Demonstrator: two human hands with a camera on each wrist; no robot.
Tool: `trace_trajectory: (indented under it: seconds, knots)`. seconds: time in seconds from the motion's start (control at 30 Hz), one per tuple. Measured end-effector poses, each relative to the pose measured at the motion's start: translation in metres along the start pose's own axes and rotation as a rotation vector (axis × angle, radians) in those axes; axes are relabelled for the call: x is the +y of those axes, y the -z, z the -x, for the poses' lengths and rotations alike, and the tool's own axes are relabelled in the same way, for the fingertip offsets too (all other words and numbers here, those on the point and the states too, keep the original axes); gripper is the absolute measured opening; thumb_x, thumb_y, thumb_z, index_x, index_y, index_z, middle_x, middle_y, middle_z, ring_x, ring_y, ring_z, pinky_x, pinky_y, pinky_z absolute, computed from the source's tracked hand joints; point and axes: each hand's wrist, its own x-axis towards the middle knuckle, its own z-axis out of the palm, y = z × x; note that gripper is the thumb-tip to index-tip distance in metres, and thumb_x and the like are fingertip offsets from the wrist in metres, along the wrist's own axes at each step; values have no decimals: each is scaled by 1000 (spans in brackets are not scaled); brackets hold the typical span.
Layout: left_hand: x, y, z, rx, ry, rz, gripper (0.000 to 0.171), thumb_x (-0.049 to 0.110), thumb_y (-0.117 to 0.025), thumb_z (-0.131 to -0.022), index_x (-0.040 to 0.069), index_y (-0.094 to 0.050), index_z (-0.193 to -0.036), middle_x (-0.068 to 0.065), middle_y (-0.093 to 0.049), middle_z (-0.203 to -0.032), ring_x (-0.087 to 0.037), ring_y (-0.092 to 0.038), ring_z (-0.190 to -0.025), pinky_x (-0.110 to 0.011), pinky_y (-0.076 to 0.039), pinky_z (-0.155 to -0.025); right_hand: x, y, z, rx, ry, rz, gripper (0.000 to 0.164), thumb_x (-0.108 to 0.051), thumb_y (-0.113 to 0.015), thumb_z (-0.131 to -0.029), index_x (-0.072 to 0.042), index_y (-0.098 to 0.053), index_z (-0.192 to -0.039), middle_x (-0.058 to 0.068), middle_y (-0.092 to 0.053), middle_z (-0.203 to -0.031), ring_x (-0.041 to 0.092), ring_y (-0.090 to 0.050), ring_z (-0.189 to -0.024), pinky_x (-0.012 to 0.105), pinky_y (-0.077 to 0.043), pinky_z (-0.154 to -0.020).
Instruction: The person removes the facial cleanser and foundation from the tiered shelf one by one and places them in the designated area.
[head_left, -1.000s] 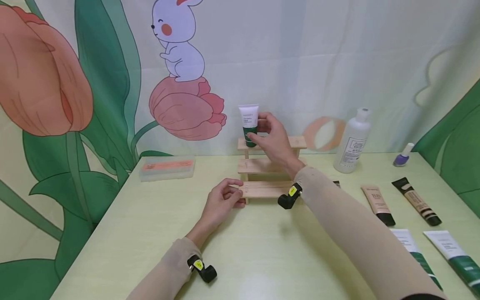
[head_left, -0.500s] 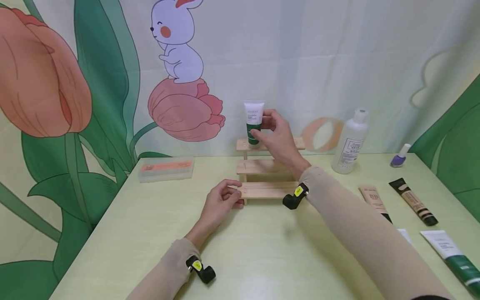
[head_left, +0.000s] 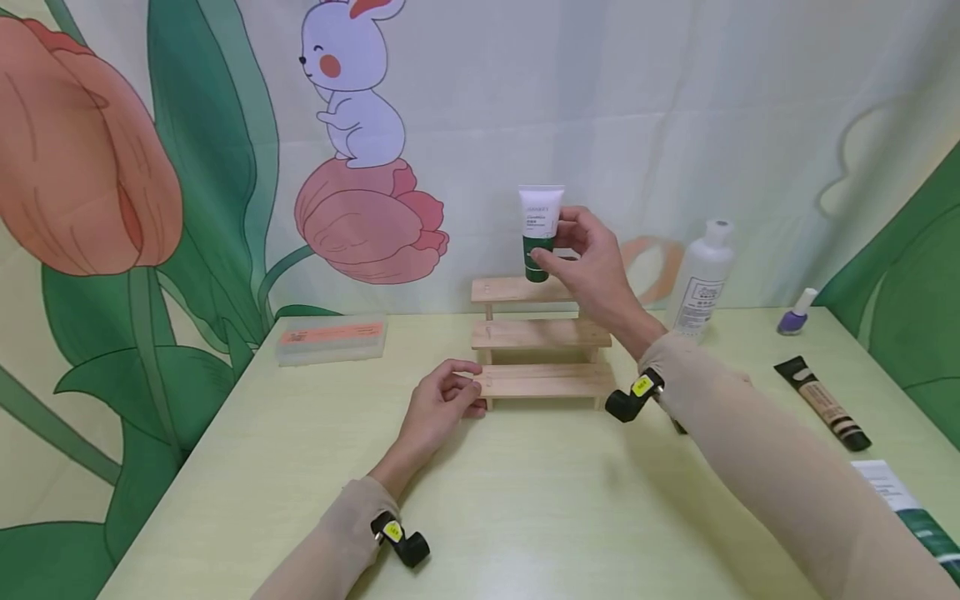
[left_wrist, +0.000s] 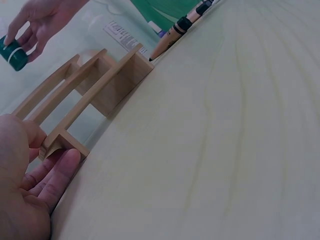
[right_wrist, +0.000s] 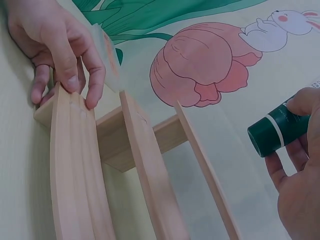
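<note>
A white and green squeeze tube (head_left: 540, 218) hangs upright, green cap down, just above the top step of a small three-step wooden stand (head_left: 546, 383). My right hand (head_left: 596, 265) pinches it between thumb and fingers from the right side. In the right wrist view the green cap (right_wrist: 265, 136) appears apart from the wood. My left hand (head_left: 441, 407) grips the left end of the stand's lowest step. The left wrist view has its fingers (left_wrist: 65, 172) around that end, against the wood.
A flat clear box with an orange label (head_left: 332, 340) lies back left. To the right stand a white bottle (head_left: 702, 283) and a purple nail polish bottle (head_left: 795, 317). A black and tan tube (head_left: 823, 404) and another white-green tube (head_left: 907, 512) lie nearer; my right sleeve partly covers things there.
My right hand has lifted the tube from the left end of the top step and carried it up and to the right. My left hand has stayed at the stand.
</note>
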Motion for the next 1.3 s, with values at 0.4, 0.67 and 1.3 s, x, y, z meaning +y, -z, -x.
trace_trajectory:
  seconds: [0.4,0.67,1.3]
  knots:
    - [-1,0,1,-1,-2,6,23,1,-68,-110,5,-71,-132,-18,-77,-105,-29,-81,-91,-36,-73,-81,-7,33,16,25,23,17,44,-3,-81,-99,-10,-64,-139,10,-75,-125,22,-69,-111,33,-55,-102]
    - [0,-2,1,4,-4,-4,23,2,-68,-110,6,-71,-132,-18,-76,-105,-27,-81,-91,-35,-72,-80,-22,66,38,51,48,22,44,-2,-79,-102,-12,-63,-142,1,-72,-121,21,-67,-109,24,-57,-95]
    - [-2,0,-1,0,-6,-7,24,3,-68,-110,6,-72,-133,-18,-77,-105,-27,-81,-90,-36,-72,-81,-44,144,96,146,-7,12,51,2,-77,-103,-14,-62,-149,1,-67,-135,21,-60,-117,15,-56,-98]
